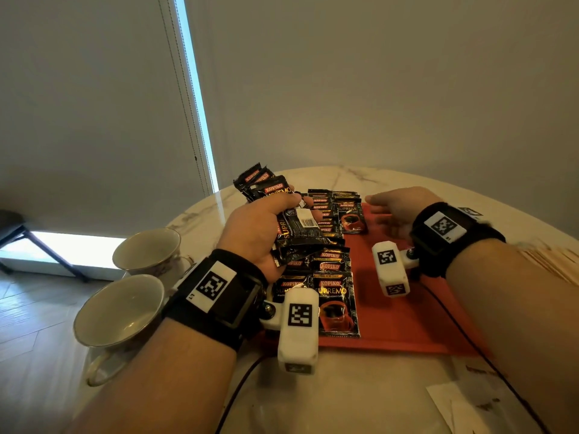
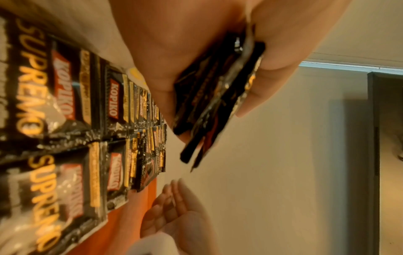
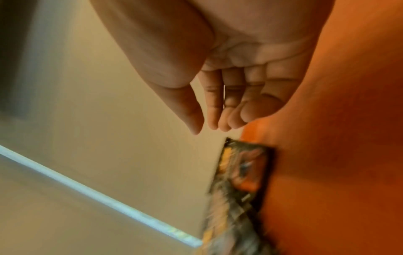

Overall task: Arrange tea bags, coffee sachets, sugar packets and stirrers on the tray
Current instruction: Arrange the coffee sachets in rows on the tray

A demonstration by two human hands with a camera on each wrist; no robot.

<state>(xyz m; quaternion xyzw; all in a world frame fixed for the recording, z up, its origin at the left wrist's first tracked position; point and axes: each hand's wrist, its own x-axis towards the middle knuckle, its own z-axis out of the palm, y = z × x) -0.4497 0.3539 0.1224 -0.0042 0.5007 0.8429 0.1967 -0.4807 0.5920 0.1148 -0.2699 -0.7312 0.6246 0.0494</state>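
At the centre of the head view, the left hand (image 1: 260,233) is raised above the red tray (image 1: 404,314), its fingers and thumb curled round a fanned bunch of coffee packets (image 1: 282,214). The right hand (image 1: 394,211) reaches over the tray's far edge, fingers straight and together, holding nothing. More packets on the tray (image 1: 332,286) lie in overlapping rows along its left side. Two cups (image 1: 125,311) stand lower left. The left wrist view shows the bunch (image 2: 220,96) edge-on; the right wrist view shows the fingertips (image 3: 196,120) clear of the nearest packet (image 3: 246,165).

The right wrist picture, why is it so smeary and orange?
Right wrist view: motion blur smears the coffee sachet, and the red tray fills the side with orange. Left wrist view: near sachets are soft. Head view: sharp, but the table edge curves from the wide lens.
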